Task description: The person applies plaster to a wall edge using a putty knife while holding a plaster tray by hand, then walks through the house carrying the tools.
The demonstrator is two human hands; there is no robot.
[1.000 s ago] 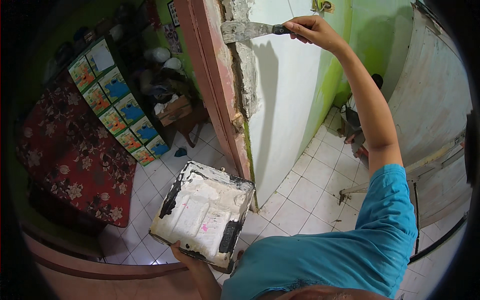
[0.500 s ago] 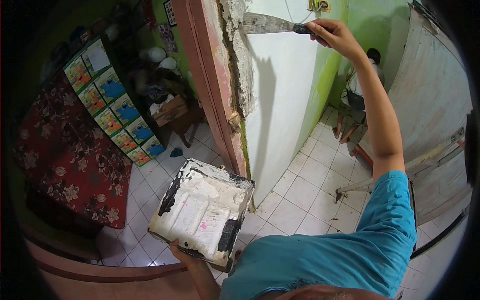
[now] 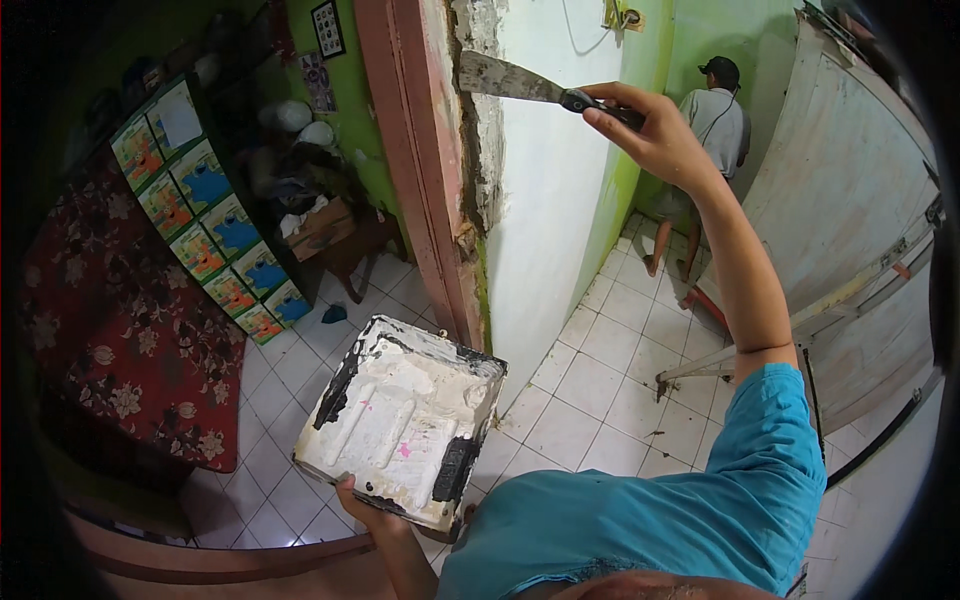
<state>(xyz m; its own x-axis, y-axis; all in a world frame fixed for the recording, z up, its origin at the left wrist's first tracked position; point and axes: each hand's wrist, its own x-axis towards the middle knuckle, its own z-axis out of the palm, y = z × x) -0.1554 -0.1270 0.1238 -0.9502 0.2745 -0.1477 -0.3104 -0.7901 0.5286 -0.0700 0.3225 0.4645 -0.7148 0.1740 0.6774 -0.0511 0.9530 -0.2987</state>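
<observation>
My right hand [image 3: 650, 130] is raised and closed round the black handle of a putty knife [image 3: 512, 80]. Its wide, smeared metal blade points left, with its tip by the rough, broken plaster edge [image 3: 484, 150] beside the reddish-brown door frame [image 3: 405, 120]; whether it touches is hard to tell. Low at the front, my left hand [image 3: 364, 508] grips the near edge of a tray [image 3: 456, 470], fingers mostly hidden beneath. The tray is black with a white crust, a few pink specks and off-white paste toward its far end.
A white and green wall [image 3: 560, 200] runs back from the frame. At its far end a person in a cap [image 3: 718, 130] stands facing away. Pale panels [image 3: 830, 190] lean at right. Leftward are a drawer cabinet [image 3: 215, 210] and a red floral cloth [image 3: 130, 330].
The putty knife has moved down and left, and its blade now slants up toward the frame. Behind, the person has straightened from a bent posture. The tray stays nearly in place.
</observation>
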